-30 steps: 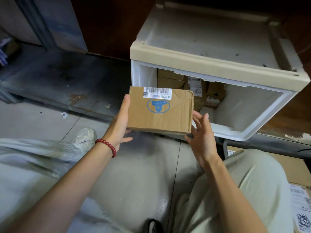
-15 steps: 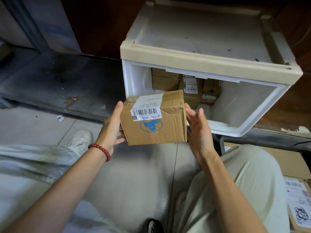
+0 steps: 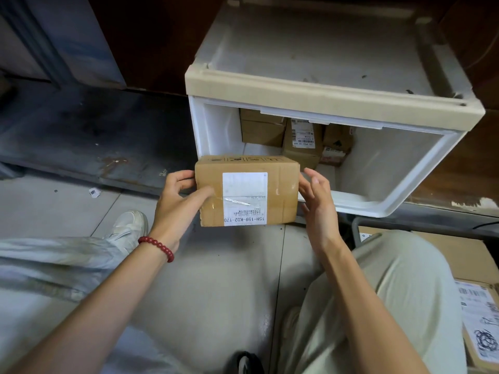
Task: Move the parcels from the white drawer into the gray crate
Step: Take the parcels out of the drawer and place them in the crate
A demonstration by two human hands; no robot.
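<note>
Head view showed that you held one cardboard parcel (image 3: 247, 191) level in front of the white drawer (image 3: 364, 205). The parcel was outside the drawer, just before its front rim and above the floor (image 3: 229, 279). Your left hand (image 3: 178, 205) gripped the parcel's left end, with the thumb across the labelled face and the fingers curled round the edge. Your right hand (image 3: 317, 203) was not clasped: its loosely extended fingers lay against the right end face, thumb raised. The white label (image 3: 244, 184) faced you.

Inside the drawer, more parcels (image 3: 302, 141) stood at the rear, toward the left and centre. A corner of the gray crate (image 3: 356, 230) showed beside your right knee (image 3: 391, 265), below the drawer. A labelled box (image 3: 480, 319) lay further right; whether it sat in the crate could not be told. A red bead bracelet (image 3: 156, 248) circled your left wrist.
</note>
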